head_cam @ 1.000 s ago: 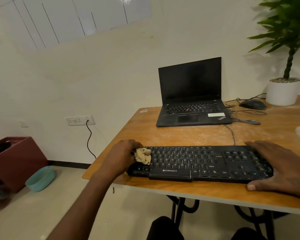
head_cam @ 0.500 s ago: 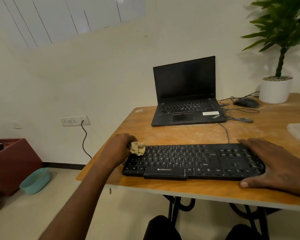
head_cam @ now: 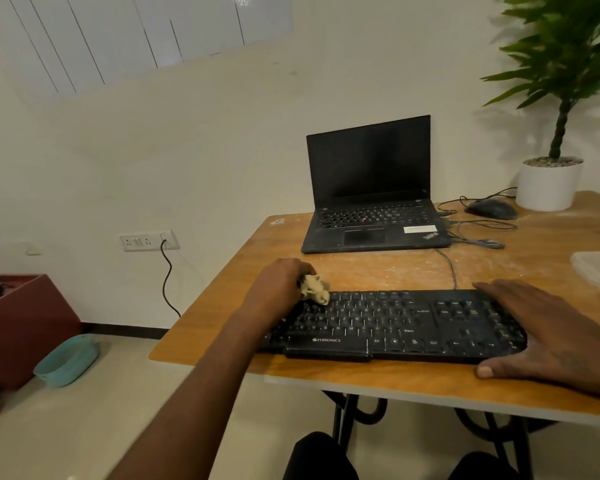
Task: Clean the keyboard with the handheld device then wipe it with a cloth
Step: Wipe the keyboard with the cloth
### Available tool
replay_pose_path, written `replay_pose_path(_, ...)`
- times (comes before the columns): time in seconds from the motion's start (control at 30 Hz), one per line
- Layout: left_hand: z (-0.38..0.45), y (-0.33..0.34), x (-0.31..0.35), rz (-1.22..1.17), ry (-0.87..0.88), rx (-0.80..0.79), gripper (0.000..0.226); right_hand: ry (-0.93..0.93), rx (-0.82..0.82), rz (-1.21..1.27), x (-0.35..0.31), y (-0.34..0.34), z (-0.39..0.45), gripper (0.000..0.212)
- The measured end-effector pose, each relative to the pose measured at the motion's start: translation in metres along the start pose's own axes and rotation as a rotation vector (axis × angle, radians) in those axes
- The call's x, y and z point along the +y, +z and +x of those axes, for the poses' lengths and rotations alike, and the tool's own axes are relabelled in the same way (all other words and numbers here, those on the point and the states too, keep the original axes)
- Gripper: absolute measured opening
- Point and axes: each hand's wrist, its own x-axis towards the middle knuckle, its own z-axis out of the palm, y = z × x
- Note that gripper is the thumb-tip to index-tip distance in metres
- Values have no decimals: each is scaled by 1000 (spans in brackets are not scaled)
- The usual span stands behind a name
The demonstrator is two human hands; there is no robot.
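The left hand (head_cam: 278, 285) has its grip closed around a crumpled cloth (head_cam: 314, 288) — pressed on the keyboard's (head_cam: 388, 323) top-left corner. The right hand (head_cam: 548, 330) lies flat, grip open and holding nothing — on the keyboard's right end, on the table (head_cam: 361, 268).

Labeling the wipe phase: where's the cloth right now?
In the head view, the cloth is bunched in the left hand at the far left corner of the keyboard, in front of the laptop.

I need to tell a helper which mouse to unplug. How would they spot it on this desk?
Start at the wooden table and find the open black laptop at its far edge. Right of it, before the white plant pot, lies the mouse: a low, dark, rounded shape, the only one with thin cables looping beside it.
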Motion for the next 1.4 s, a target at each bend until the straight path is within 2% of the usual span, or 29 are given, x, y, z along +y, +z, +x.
replay_pose_path(0.23,-28,-24,-49,60,-172,3,29,-12,22,30,0,-1,-2,139)
replay_pose_path(0.57,-22,-10,0,-59,-26,-12,31,-18,27,25,-3,-1,-2,140)
replay_pose_path(0.7,-35,-18,-17,28,-109,-15,28,-26,41,23,-2,-1,-2,139)
replay_pose_path(0.93,-66,-37,-56,7,-303,-54,31,-39,64,35,-1,0,-2,136)
replay_pose_path(1.1,-59,-28,-30,-11,-201,-17,34,-44,74,39,0,2,-1,133)
replay_pose_path(1.2,-57,-24,-10,-88,-117,-54,37,-42,75,41,1,2,-1,133)
replay_pose_path(1.27,-60,-21,-10,-63,-125,-39,39,-43,75,49,1,2,-1,133)
replay_pose_path(1.4,-73,-27,-35,-18,-246,-24,38,-50,79,48,1,2,0,133)
